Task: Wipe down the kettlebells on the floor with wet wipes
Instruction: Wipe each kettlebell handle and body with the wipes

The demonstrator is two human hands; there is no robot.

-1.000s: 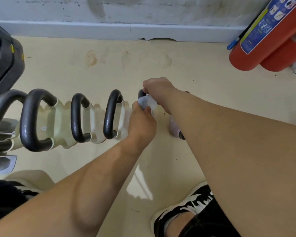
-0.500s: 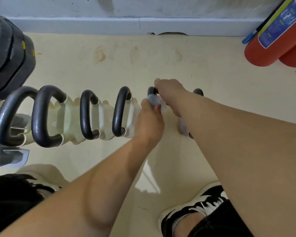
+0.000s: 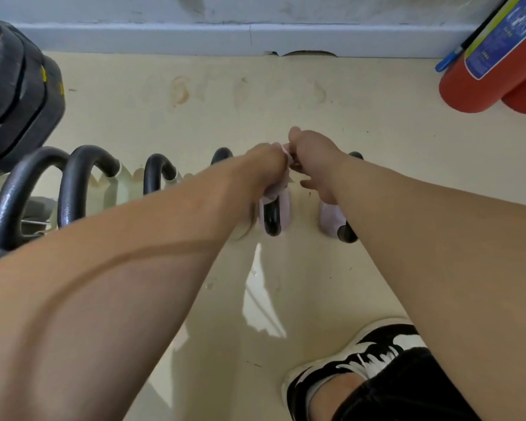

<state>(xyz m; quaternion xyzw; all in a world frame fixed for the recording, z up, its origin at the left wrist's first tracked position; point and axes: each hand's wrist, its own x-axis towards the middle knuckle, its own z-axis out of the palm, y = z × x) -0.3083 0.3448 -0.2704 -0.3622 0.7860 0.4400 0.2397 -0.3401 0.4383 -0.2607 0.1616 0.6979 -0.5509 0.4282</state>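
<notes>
A row of kettlebells with black handles stands on the cream floor. The left ones (image 3: pixel 79 189) have pale bodies, and my left forearm crosses in front of them. My left hand (image 3: pixel 264 165) grips a crumpled wet wipe (image 3: pixel 278 188) around the upper handle of a pink kettlebell (image 3: pixel 272 218). My right hand (image 3: pixel 315 156) sits right beside it, and its thumb and forefinger pinch the wipe's upper end. A second pink kettlebell (image 3: pixel 331 220) stands just to the right, partly hidden behind my right wrist.
Black weight plates (image 3: pixel 12 86) stand at the far left. Two red fire extinguishers (image 3: pixel 483 74) lean at the back right against the wall's grey skirting (image 3: pixel 225 38). My black-and-white shoe (image 3: pixel 362 357) stands on the floor at the bottom right.
My left hand has risen with the wipe from the side of the handle to its top, meeting my right hand. My left forearm now covers more of the row.
</notes>
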